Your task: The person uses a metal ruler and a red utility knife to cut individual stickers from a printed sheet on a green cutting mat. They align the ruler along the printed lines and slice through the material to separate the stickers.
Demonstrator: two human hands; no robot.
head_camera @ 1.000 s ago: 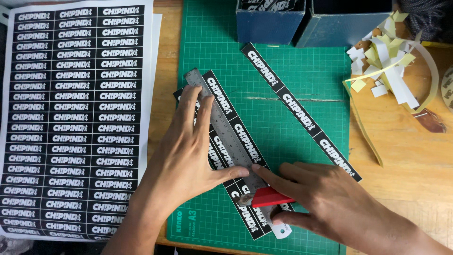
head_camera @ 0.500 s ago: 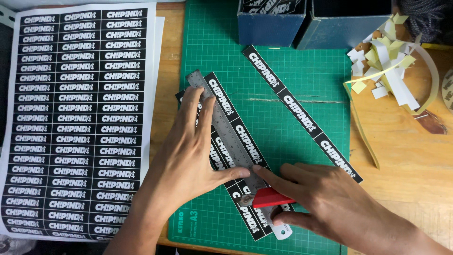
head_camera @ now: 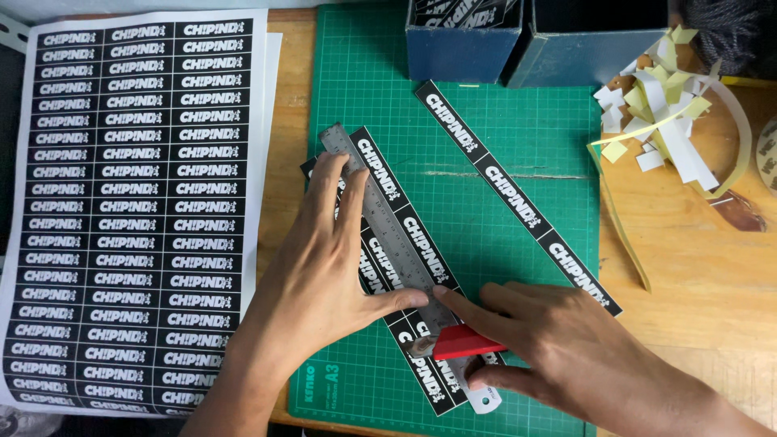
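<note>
While left hand pins ruler, cutter beside.

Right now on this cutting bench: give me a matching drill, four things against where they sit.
Things:
1 metal ruler
2 red knife
3 label sheet
4 paper scraps

Places:
A far right on bare wood
B left of the green mat
C in the right hand
D pressed under the left hand

Pairs: 1-D, 2-C, 3-B, 4-A
</note>
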